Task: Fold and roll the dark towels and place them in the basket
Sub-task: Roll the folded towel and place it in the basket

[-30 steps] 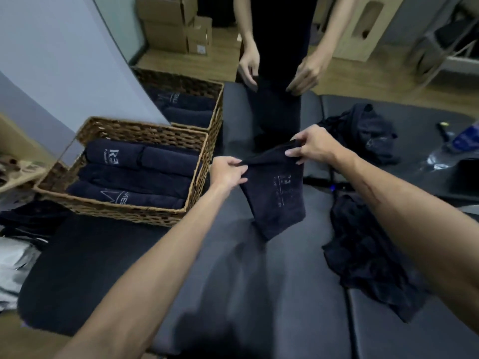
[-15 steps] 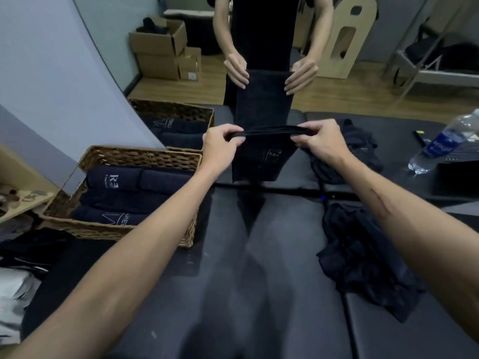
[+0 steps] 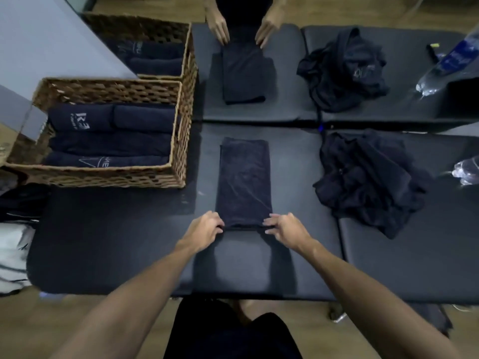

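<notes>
Pinching the folded towel's (image 3: 243, 181) near end, left hand (image 3: 204, 228) and right hand (image 3: 286, 226) begin rolling; next, tight turns away from the surface's (image 3: 116, 244) near edge.

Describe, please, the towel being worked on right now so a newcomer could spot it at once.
Start from the near wicker basket of rolled towels at the left; just right of it, on the black padded table, lies the folded towel, a long flat strip. The left hand and right hand grip its near corners. Unlike the crumpled pile to its right, it lies smooth and straight.
</notes>
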